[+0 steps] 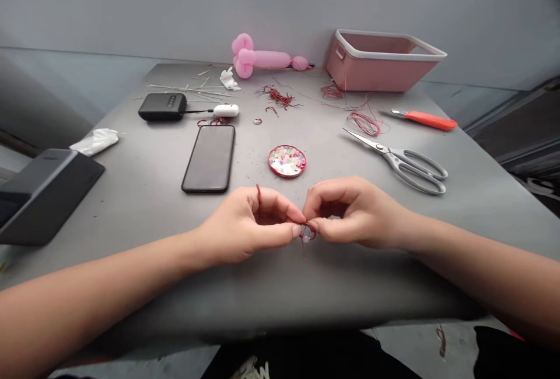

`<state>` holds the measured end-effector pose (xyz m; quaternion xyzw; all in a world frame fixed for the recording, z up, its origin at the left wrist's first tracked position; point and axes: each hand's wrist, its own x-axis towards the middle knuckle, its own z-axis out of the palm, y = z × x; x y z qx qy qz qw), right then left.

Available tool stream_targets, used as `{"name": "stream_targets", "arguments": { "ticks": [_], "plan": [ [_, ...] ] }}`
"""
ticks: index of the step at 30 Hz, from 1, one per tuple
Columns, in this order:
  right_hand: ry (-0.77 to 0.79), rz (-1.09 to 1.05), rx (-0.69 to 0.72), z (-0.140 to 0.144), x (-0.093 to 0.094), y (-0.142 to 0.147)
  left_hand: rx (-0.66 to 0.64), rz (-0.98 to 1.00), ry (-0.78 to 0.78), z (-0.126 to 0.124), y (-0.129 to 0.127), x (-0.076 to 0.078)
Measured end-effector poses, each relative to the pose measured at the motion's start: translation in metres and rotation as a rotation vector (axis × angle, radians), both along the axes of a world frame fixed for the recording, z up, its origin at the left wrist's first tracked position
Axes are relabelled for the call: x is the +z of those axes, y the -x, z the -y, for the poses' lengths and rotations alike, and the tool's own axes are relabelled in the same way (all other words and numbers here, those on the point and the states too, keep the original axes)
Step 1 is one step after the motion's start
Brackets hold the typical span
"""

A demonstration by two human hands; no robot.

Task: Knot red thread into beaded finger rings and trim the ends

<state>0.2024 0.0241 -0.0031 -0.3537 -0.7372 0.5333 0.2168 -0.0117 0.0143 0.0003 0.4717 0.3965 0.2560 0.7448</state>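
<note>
My left hand point(249, 224) and my right hand point(350, 211) meet fingertip to fingertip near the front of the grey table point(144, 192). Both pinch a thin red cord point(308, 228) with a small pale bead point(305, 238) on it. One cord end sticks up behind my left fingers, another hangs down below the bead. A round red dish point(287, 161) holding several pale beads sits just beyond my hands.
A black phone point(210, 158) lies left of the dish, grey scissors point(402, 161) to the right. Farther back are red thread scraps point(364, 122), an orange-handled tool point(426, 119), a pink bin point(378, 59), a pink balloon point(262, 59), a black power bank point(163, 106) and a black box point(44, 192) at left.
</note>
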Motion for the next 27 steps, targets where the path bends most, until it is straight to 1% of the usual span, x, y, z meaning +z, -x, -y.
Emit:
{"name": "stream_targets", "arguments": {
  "ticks": [2, 3, 4, 5, 6, 8, 10, 11, 12, 13, 14, 15, 16, 18, 19, 20, 21, 22, 24, 27],
  "plan": [
    [-0.376, 0.024, 0.014, 0.003, 0.002, -0.002, -0.007, -0.028, 0.032, 0.0, -0.001, 0.001],
    [-0.504, 0.017, 0.015, 0.005, 0.002, -0.002, -0.005, -0.026, 0.04, 0.0, -0.001, 0.002],
    [-0.55, 0.0, 0.008, 0.005, 0.003, -0.003, 0.0, -0.013, 0.043, 0.001, -0.001, 0.003],
    [-0.508, -0.021, -0.011, 0.006, 0.004, -0.002, 0.014, 0.013, 0.038, 0.002, -0.001, 0.005],
    [-0.4, -0.042, -0.036, 0.006, 0.005, -0.002, 0.033, 0.047, 0.025, 0.003, -0.002, 0.006],
    [-0.105, -0.083, -0.07, 0.004, 0.005, 0.0, 0.076, 0.111, -0.018, 0.005, -0.002, 0.007],
    [0.153, -0.109, -0.051, 0.002, 0.005, 0.002, 0.095, 0.144, -0.053, 0.006, -0.002, 0.006],
    [0.231, -0.109, -0.032, 0.002, 0.004, 0.003, 0.098, 0.145, -0.055, 0.006, -0.002, 0.005],
    [0.264, -0.101, -0.016, 0.001, 0.003, 0.004, 0.097, 0.135, -0.046, 0.006, -0.002, 0.004],
    [0.244, -0.082, -0.005, 0.001, 0.002, 0.004, 0.094, 0.117, -0.026, 0.005, -0.002, 0.003],
    [0.149, -0.057, 0.002, 0.002, 0.001, 0.004, 0.082, 0.093, 0.001, 0.004, -0.002, 0.002],
    [-0.021, -0.03, 0.005, 0.002, -0.001, 0.004, 0.067, 0.065, 0.03, 0.003, -0.002, 0.002],
    [-0.25, 0.0, 0.01, 0.003, -0.002, 0.003, 0.047, 0.033, 0.055, 0.002, -0.002, 0.001],
    [-0.766, 0.052, 0.012, 0.004, -0.004, 0.001, 0.013, -0.022, 0.081, 0.0, -0.003, 0.001],
    [-0.983, 0.073, 0.001, 0.005, -0.004, 0.0, 0.008, -0.038, 0.08, -0.001, -0.003, 0.001],
    [-1.144, 0.091, -0.021, 0.005, -0.005, 0.0, 0.012, -0.046, 0.073, -0.001, -0.003, 0.002],
    [-1.246, 0.108, -0.048, 0.004, -0.005, 0.0, 0.021, -0.047, 0.065, -0.002, -0.003, 0.002],
    [-1.309, 0.121, -0.075, 0.004, -0.005, 0.0, 0.032, -0.044, 0.057, -0.002, -0.002, 0.003],
    [-1.373, 0.138, -0.126, 0.002, -0.006, 0.001, 0.059, -0.038, 0.047, -0.002, -0.002, 0.002],
    [-1.409, 0.145, -0.19, 0.001, -0.006, 0.004, 0.078, -0.045, 0.045, -0.002, 0.0, 0.001]
  ]
}}
